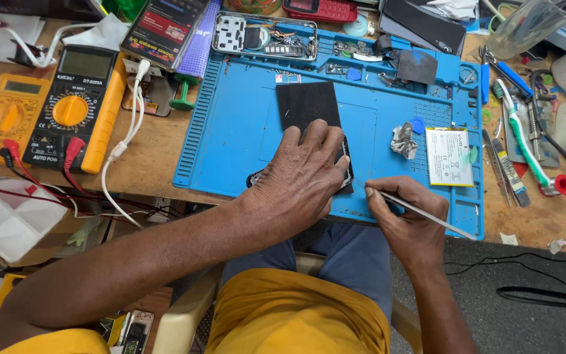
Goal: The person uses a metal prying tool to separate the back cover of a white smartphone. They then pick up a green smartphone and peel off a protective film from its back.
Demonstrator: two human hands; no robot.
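On blue mat (230, 131) | left hand (299, 174) flat, pressing phone (309, 108) | right hand (404, 216) pinching, seemingly, tweezers (427, 216)

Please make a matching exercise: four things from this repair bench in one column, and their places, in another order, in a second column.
1. left hand
2. right hand
3. white battery
4. two multimeters

a. on the wooden bench, left of the mat
b. pressing on the black phone
c. holding thin tweezers
d. on the right part of the blue mat

Pairs: 1-b, 2-c, 3-d, 4-a
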